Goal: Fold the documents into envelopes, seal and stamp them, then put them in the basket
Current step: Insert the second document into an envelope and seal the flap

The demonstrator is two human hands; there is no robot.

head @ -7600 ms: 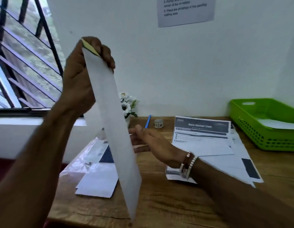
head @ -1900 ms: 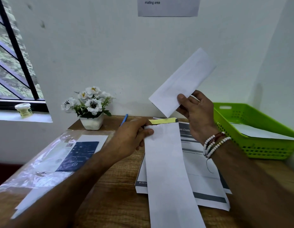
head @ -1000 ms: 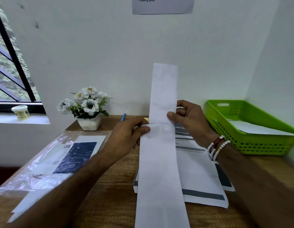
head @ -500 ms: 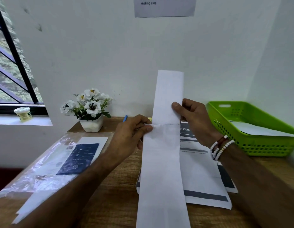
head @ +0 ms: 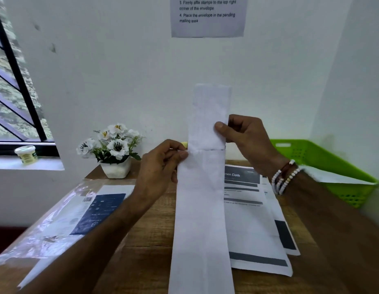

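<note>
Envelope and folded document held up, left of the green basket [head: 324, 158].
Left hand [head: 161, 164] pinched the long white envelope [head: 202, 209] at its top edge, with thumb and fingers curled on it. Right hand [head: 246, 139] pinched the folded document [head: 209, 115], upright, its lower end at the envelope mouth; how far in, couldn't tell. Stack of printed documents [head: 252, 219] lay flat between envelope and basket. White sheet [head: 333, 177] lay inside the basket. Flower pot [head: 115, 168] sat further left of the basket, past the left hand.
</note>
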